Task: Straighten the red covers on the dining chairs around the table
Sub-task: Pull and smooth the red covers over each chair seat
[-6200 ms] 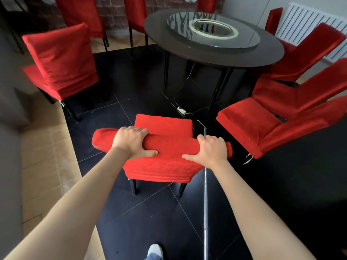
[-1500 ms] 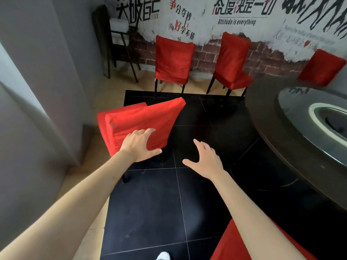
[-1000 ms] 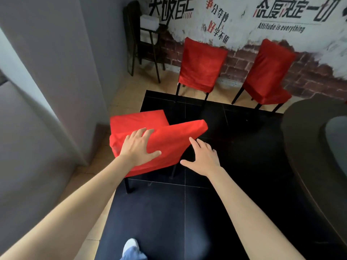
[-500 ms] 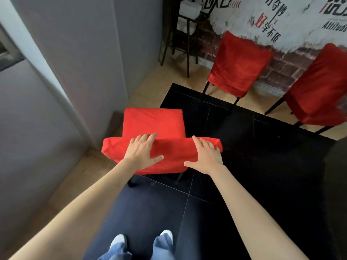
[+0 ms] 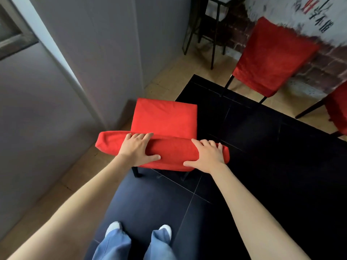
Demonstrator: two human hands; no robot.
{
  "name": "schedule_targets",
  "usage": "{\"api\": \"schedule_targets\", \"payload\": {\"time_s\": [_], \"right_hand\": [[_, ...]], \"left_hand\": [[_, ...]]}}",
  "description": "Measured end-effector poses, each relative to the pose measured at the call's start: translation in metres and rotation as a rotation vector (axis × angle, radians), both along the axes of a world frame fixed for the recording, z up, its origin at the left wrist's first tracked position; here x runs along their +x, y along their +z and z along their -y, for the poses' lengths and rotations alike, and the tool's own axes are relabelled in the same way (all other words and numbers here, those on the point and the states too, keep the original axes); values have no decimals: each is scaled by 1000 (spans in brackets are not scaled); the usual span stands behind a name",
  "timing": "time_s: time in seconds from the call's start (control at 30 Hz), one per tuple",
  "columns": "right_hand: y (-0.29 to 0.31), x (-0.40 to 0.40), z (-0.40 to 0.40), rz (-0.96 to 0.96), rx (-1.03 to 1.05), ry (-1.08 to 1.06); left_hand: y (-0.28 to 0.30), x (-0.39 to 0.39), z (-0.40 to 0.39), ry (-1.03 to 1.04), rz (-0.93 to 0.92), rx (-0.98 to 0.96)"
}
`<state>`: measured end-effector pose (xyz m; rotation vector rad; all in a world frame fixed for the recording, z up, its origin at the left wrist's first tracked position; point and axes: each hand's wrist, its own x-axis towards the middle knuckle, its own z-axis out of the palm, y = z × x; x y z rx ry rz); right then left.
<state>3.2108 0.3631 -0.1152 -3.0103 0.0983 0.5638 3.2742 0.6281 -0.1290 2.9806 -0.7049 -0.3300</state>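
Down near the middle, a chair (image 5: 165, 117) with a red cover (image 5: 174, 152), seen from behind and above. Left hand (image 5: 136, 150) on the top of the chair back, fingers (image 5: 139, 136) side by side and bent over the far edge, thumb (image 5: 152, 158) stretched out along the near side, so clamped on the cover. Right hand (image 5: 206, 155) on the right end of the same chair back, fingers also bent over the top and thumb out on the near side, gripping the cover too. Both hands apart, with red cloth between them. Red seat showing just past the hands, flat and smooth. Chair half on the black floor tiles (image 5: 253, 147), half on the tan floor (image 5: 62, 182), close to the grey wall (image 5: 62, 81) on the left. Far right, another red-covered chair (image 5: 272, 57) by the brick wall (image 5: 323, 68), and a bit of a third one (image 5: 338, 109) at the right edge. Far off, a black metal stand (image 5: 204, 29). Very near, blue trouser legs (image 5: 135, 244) and white shoe tips (image 5: 113, 226).
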Motion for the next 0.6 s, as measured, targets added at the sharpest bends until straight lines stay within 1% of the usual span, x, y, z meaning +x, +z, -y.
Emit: {"api": "schedule_targets", "payload": {"time_s": [0.17,0.3,0.6], "right_hand": [[-1,0,-2,28,-19,-8],[-2,-7,-10,51,-38,-45],[-4,-41,-39,85,-64,-195]], "left_hand": [[-5,-1,-2,0,64,10],[-7,0,-6,-21,73,-15],[-9,2,-24,-166,74,-55]]}}
